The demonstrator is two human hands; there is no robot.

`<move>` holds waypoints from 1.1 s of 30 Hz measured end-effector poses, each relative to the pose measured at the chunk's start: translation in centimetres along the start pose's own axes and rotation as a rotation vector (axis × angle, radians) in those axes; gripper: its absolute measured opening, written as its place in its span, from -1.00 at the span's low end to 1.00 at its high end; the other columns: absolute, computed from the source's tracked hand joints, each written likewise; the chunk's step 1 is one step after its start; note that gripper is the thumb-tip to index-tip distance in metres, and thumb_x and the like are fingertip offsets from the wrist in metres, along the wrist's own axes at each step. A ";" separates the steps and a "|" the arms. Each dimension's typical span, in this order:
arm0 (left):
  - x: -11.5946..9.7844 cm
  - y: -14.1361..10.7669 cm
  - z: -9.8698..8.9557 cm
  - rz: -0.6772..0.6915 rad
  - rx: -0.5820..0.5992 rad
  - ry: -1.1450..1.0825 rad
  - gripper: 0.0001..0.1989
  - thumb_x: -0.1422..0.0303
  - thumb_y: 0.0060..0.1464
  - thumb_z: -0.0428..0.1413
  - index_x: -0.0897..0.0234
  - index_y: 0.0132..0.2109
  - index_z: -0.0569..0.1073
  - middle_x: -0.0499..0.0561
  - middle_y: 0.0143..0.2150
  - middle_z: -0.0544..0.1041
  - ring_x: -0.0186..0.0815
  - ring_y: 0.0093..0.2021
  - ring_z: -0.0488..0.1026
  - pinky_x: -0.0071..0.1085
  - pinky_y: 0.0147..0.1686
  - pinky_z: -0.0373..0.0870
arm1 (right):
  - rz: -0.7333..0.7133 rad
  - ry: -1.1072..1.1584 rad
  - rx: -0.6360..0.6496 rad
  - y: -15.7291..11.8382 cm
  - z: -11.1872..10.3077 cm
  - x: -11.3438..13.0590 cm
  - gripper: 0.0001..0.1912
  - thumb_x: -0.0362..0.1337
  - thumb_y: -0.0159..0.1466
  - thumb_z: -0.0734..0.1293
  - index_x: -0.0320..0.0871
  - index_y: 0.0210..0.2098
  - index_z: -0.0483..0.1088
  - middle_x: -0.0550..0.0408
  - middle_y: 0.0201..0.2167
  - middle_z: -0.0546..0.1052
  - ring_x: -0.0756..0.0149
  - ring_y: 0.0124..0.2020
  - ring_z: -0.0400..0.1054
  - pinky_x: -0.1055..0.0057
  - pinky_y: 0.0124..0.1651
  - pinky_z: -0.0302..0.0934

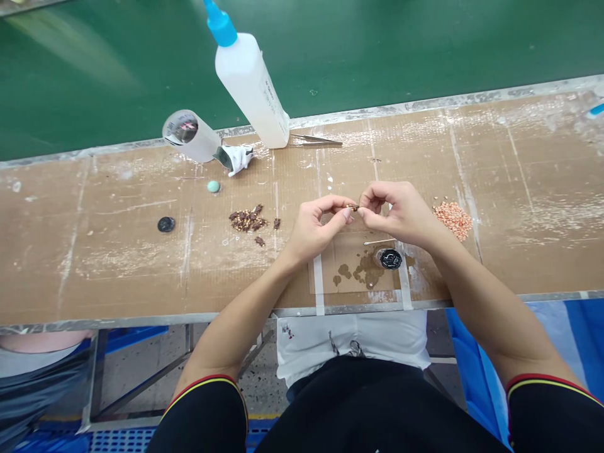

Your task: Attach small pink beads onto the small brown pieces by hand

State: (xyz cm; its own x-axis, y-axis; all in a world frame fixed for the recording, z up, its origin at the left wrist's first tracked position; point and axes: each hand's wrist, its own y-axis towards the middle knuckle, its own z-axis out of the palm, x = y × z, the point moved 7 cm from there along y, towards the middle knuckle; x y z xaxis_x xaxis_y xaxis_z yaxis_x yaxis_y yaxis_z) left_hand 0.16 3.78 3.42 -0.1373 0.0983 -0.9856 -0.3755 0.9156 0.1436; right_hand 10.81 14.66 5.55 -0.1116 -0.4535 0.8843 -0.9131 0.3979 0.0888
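My left hand point(314, 228) pinches a small brown-and-gold piece point(352, 207) between thumb and forefinger, above the cardboard-covered bench. At the piece's right end, the thumb and fingertips of my right hand point(400, 212) are closed on it too. What exactly the piece is looks too small to tell. Below my hands, a small round pot point(391, 258) of glossy black stuff stands on a stained cardboard patch point(344, 251). A thin white-tipped stick point(379, 241) lies just behind it. Left of my left hand is a loose pile of similar brown-and-gold pieces point(247, 219).
Small pinkish-orange pieces point(453, 220) are heaped right of my right forearm. Toward the back stand a tall blue-capped bottle point(255, 88), tweezers point(316, 140), a cylindrical container point(193, 135) and crumpled white material point(240, 158). A green ball point(213, 186) and black disc point(166, 224) lie left.
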 end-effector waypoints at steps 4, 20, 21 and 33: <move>-0.1 0.0 0.0 -0.002 -0.002 0.005 -0.85 0.30 0.21 0.24 0.28 -0.20 0.66 0.02 -0.35 0.67 -0.36 -0.33 0.59 -0.40 -0.22 0.61 | 0.007 0.000 -0.002 0.0 0.0 -0.1 -0.85 -0.17 0.15 0.34 -0.08 -0.47 0.35 0.15 -0.55 0.45 0.38 -0.50 0.25 0.39 -0.39 0.16; 0.3 0.0 0.1 -0.021 0.017 0.015 -0.85 0.30 0.23 0.23 0.28 -0.19 0.65 0.02 -0.34 0.66 -0.37 -0.32 0.57 -0.41 -0.21 0.58 | 0.006 -0.017 0.005 0.1 0.1 -0.3 -0.83 -0.15 0.15 0.33 -0.09 -0.47 0.34 0.13 -0.55 0.43 0.36 -0.51 0.26 0.38 -0.40 0.17; 0.3 0.0 0.1 -0.015 0.012 0.015 -0.86 0.31 0.22 0.23 0.28 -0.20 0.65 0.02 -0.34 0.66 -0.37 -0.32 0.57 -0.41 -0.22 0.58 | 0.006 -0.019 0.005 0.1 0.2 -0.3 -0.84 -0.16 0.15 0.33 -0.09 -0.47 0.34 0.13 -0.55 0.43 0.36 -0.51 0.26 0.38 -0.40 0.17; 0.4 -0.1 0.1 -0.081 0.045 -0.023 -0.83 0.26 0.22 0.27 0.27 -0.19 0.66 0.05 -0.28 0.69 -0.32 -0.28 0.63 -0.35 -0.17 0.63 | 0.023 -0.028 0.012 -0.1 0.0 -0.3 -0.86 -0.22 0.16 0.37 -0.09 -0.47 0.35 0.15 -0.55 0.44 0.36 -0.48 0.25 0.39 -0.39 0.18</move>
State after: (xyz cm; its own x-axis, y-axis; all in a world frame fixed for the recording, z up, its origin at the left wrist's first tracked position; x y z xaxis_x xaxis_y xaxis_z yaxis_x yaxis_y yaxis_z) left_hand 0.18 3.78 3.02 -0.0868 0.0313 -0.9957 -0.3431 0.9374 0.0594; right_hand 10.87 14.74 5.26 -0.1437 -0.4664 0.8728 -0.9147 0.3992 0.0628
